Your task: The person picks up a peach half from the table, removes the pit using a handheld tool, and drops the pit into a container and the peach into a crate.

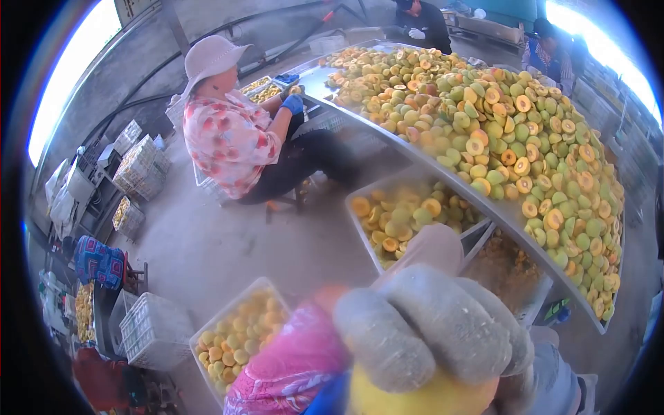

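Note:
Very near the camera, my right hand (pixel 443 332) fills the lower middle of the view. It wears a glove with thick grey coated fingers and yellow fabric below. The fingers are bent and pressed together, and what they hold, if anything, is hidden. A pink patterned sleeve (pixel 290 360) comes in from the lower left beside it; my left hand does not show. Behind the glove stands a crate (pixel 360 218) of halved apricots, against a metal-edged table (pixel 415 155). Another crate (pixel 266 283) of apricots sits on the floor, left of the sleeve.
A large heap of halved apricots (pixel 498 131) covers the table. At its left side sits a person in a pink hat (pixel 211 59), wearing a blue glove. Two more people (pixel 422 24) are beyond the heap. White crates (pixel 155 332) stand on the floor at left, near another person (pixel 100 263).

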The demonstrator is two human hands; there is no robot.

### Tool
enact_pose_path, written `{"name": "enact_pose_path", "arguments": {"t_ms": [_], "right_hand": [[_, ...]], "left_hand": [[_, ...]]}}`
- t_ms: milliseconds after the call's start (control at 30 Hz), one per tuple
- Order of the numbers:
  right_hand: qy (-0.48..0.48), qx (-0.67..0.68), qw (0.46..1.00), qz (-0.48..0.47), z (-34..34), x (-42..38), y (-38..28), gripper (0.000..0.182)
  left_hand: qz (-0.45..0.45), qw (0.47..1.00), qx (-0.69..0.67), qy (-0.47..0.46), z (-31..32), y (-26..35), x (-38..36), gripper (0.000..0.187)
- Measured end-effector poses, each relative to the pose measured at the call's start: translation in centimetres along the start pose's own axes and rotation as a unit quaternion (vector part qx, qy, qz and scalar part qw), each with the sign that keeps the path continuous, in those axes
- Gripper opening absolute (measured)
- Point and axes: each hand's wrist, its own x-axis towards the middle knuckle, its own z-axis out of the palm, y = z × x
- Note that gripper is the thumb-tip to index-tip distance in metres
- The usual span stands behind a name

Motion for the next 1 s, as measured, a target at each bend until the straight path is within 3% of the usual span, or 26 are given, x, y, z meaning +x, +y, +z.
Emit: {"name": "enact_pose_path", "arguments": {"t_ms": [533, 633, 700, 833, 1000], "right_hand": [[-0.030, -0.035, 0.999, -0.006, 0.5, 1.0, -0.6, 0.043], [-0.032, -0.044, 0.998, -0.012, 0.5, 0.7, -0.6, 0.044], [-0.033, -0.047, 0.998, -0.013, 0.6, 1.0, -0.3, 0.044], [-0.029, -0.056, 0.998, -0.018, 0.7, 1.4, -0.3, 0.045], [-0.029, -0.070, 0.997, -0.024, 0.8, 1.5, -0.1, 0.046]], "left_hand": [[-0.021, 0.998, -0.010, -0.059, 0.1, 2.3, -0.1, 0.054], [0.007, 1.000, 0.002, -0.010, 1.4, 0.4, 0.1, 0.053], [0.185, 0.980, -0.056, 0.044, 2.9, -2.4, 1.1, 0.054], [0.094, 0.995, -0.032, 0.025, 3.0, -1.7, 1.1, 0.056], [0.068, 0.997, -0.019, 0.029, 2.9, -1.0, 0.4, 0.057]]}}
